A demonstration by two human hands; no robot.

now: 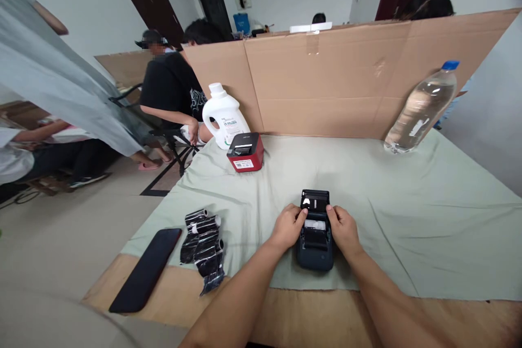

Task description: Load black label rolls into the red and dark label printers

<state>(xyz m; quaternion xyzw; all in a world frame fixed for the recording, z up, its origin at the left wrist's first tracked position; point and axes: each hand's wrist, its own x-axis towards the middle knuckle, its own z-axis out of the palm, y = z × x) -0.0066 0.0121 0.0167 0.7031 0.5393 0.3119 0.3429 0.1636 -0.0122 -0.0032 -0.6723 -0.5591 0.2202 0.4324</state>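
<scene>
Dark blue-grey handheld label printer (315, 247), lid open, lies on the pale green cloth-covered surface (408, 212) close to its near edge. Left hand (287, 227) and right hand (343, 228) flank it, fingers (300, 219) apparently pinching the white paper roll (315, 224) inside. Black foil-wrapped rolls (204, 244) lie toward the near left corner.

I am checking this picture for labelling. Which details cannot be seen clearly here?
Head view only:
- Small dark grey printer with open lid: the left hand and right hand cover its sides; fingertips hide the edges of the white paper roll.
- Red and black box-shaped printer: label print too small.
- White plastic jug: label text too small.
</scene>
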